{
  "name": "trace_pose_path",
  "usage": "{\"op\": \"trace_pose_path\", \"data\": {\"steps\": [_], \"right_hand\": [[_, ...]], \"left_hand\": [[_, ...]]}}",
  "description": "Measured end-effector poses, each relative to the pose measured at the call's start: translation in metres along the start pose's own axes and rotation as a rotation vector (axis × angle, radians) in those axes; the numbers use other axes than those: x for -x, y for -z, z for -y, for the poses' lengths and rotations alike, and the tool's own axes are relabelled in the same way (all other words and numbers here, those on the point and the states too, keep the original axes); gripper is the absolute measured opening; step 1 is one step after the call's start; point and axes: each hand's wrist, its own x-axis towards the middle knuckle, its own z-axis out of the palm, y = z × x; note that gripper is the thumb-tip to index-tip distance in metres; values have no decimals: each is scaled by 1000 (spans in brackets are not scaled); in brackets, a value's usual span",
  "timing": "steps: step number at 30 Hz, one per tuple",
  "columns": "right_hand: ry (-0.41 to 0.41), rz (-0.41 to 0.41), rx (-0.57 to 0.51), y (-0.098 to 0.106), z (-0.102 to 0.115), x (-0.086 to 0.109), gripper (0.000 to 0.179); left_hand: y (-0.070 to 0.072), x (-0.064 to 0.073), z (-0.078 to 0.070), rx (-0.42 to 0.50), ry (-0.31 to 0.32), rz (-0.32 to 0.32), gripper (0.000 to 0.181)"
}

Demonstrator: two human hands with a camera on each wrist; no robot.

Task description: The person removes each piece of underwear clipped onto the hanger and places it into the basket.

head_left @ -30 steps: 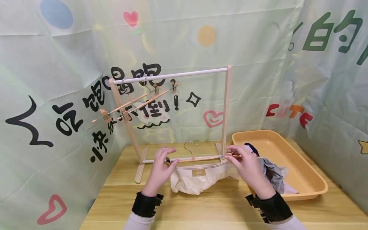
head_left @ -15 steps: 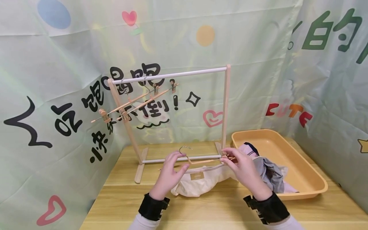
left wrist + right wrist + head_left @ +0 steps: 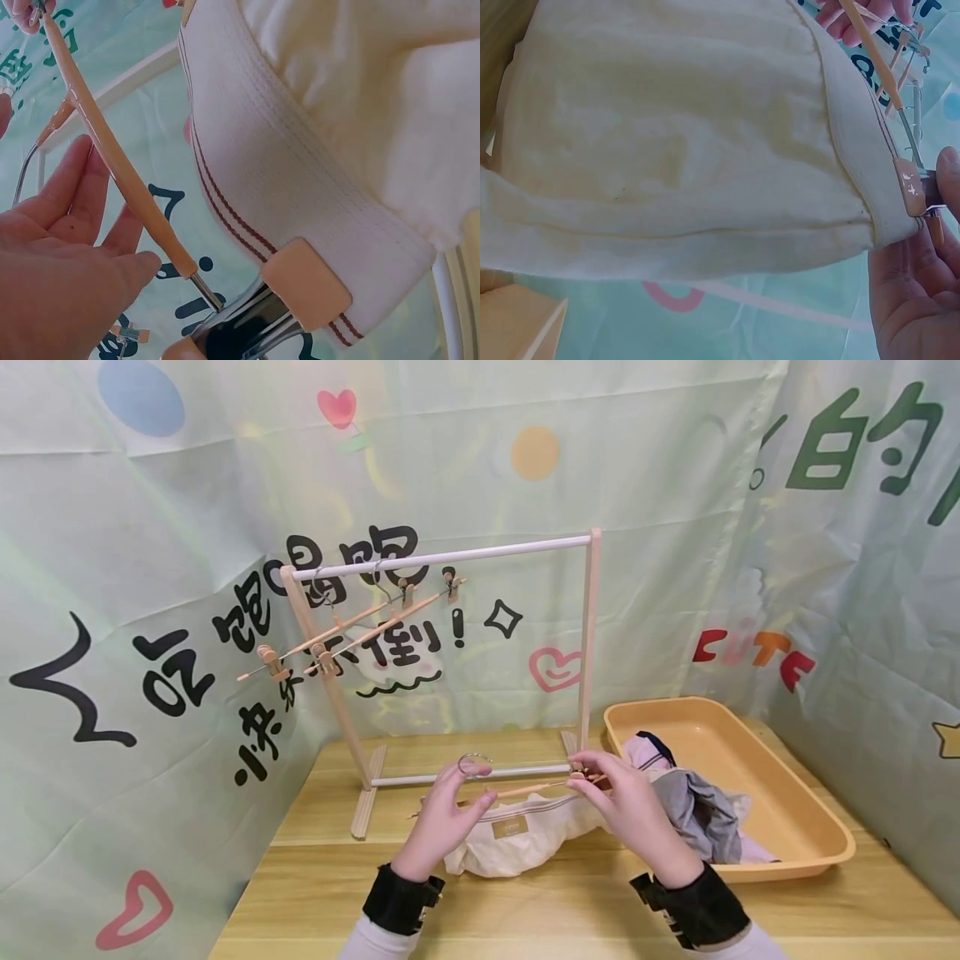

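Note:
A wooden clip hanger [image 3: 517, 792] is held low in front of the rack, its metal hook [image 3: 474, 760] pointing up. Clipped to it is a cream garment [image 3: 506, 852] whose waistband bears a tan label and thin brown stripes. In the right wrist view my right hand [image 3: 911, 292] has thumb and fingers at the right-end clip [image 3: 910, 187], pinching it. My left hand [image 3: 71, 255] lies beside the hanger bar [image 3: 124, 161], fingers extended behind it, thumb apart. The left-end clip [image 3: 307, 285] grips the waistband below that hand.
A small rack [image 3: 591, 635] stands behind the hands, with two clip hangers [image 3: 375, 622] on the left of its top rail [image 3: 480, 554]. On the right, an orange tray [image 3: 813, 810] contains crumpled grey and pink clothes [image 3: 697, 810]. Printed curtains surround the wooden table [image 3: 525, 922].
My left hand has shifted right, from the left-end clip toward the hanger's middle. The hook has moved left and down, and the hanger has come slightly toward me. My right hand has moved slightly left.

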Motion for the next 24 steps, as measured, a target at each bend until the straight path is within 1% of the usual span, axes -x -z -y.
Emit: {"op": "trace_pose_path", "data": {"steps": [3,8,10,11,18,24], "right_hand": [[3,4,4,-1,0,1,27],[6,9,7,-2,1,1,27],[1,13,7,-1,2,1,27],[0,14,8,-1,2,1,28],[21,8,19,-3,1,2,29],[29,15,20,-3,1,2,29]], "left_hand": [[0,0,-5,31,19,12,30],[7,2,-30,78,62,44,24],[10,2,-37,82,63,58,22],[10,2,-38,87,72,67,22],[-1,2,1,97,80,115,19],[-1,2,2,76,97,134,13]]}}
